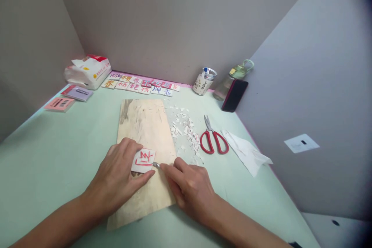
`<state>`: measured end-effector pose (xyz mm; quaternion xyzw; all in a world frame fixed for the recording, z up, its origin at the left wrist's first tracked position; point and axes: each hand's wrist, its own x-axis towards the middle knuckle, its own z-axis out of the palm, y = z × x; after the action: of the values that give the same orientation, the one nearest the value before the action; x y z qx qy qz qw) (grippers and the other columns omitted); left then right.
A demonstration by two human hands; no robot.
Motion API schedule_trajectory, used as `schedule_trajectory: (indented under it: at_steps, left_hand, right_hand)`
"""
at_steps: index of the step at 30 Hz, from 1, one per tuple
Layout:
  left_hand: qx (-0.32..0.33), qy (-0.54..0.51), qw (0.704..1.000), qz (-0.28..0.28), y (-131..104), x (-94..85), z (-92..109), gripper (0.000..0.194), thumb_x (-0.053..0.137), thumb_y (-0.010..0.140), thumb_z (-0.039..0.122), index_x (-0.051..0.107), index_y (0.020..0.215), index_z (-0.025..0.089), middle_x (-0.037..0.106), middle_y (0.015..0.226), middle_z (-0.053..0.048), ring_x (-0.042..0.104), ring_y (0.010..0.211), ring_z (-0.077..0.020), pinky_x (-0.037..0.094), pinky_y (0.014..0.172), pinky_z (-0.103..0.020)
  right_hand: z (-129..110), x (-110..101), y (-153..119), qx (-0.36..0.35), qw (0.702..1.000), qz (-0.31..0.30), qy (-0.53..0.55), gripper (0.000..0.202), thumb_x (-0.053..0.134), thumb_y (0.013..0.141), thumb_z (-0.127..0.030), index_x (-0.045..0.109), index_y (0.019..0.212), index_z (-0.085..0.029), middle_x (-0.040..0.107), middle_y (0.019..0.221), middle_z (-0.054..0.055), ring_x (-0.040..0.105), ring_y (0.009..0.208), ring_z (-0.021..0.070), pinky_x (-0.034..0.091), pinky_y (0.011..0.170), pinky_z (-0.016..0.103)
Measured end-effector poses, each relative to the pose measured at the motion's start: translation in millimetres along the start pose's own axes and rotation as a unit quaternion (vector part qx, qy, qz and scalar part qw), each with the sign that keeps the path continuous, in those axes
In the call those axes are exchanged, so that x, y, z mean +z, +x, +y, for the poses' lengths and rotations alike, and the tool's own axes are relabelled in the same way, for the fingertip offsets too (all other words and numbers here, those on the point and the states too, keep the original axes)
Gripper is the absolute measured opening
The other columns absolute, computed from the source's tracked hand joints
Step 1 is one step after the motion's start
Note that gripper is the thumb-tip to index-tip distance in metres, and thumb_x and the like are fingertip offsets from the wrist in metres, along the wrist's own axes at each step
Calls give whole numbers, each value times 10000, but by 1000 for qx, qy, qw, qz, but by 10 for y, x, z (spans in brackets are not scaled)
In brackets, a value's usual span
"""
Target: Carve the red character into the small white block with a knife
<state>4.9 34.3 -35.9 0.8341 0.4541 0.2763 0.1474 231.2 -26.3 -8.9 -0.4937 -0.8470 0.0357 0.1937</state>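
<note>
Head view: the red-marked tile (144, 158) is pinched in the left hand (114, 172) over the board (147, 128); at its right edge, a metal-tipped tool (156, 165) is held by the right hand (192, 186). Fine cutting, seemingly; steady, light pressure is called for.

Both hands (119, 178) (190, 188) close together, fingers curled

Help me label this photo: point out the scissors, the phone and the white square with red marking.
Scissors (209, 129): head view, pivot between blades and handles.
Phone (235, 96): head view, dark screen.
White square (144, 160): head view, face with red marking.
</note>
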Motion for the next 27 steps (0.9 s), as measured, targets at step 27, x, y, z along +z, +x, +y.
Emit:
schedule_trajectory:
  at_steps: [27]
  left_hand:
    - [4,1,1000,3,12,-13,9,324,666,872,428,535,1072,209,553,994,-69,564,863,-300,472,733,-446]
  right_hand:
    - [4,29,4,-27,997,50,-58,294,465,961,-113,681,1145,-186,607,741,10,468,512,130,306,492,279]
